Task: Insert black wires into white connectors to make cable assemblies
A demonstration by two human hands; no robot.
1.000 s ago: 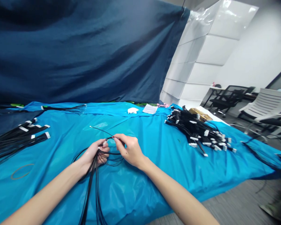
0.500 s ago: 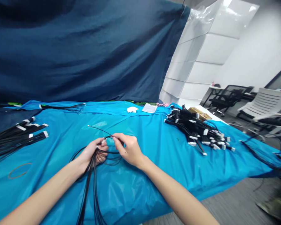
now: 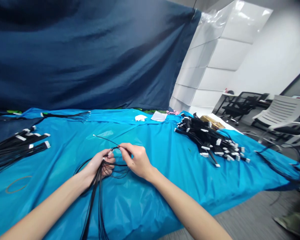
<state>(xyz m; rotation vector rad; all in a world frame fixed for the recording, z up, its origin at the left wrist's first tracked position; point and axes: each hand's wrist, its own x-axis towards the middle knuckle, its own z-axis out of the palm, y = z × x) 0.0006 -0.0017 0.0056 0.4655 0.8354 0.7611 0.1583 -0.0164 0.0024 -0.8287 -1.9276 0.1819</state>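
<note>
We clasp the bundle (image 3: 92,201) in the left hand (image 3: 94,165), pinch a wire (image 3: 106,138) in the right hand (image 3: 136,161), and judge it light, springy, best gripped behind its tip (image 3: 94,135).

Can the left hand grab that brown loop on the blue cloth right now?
Probably not without letting go: the left hand is closed around black cables. But the brown loop lies uncovered on the blue cloth, and nothing seems to block the way.
</note>
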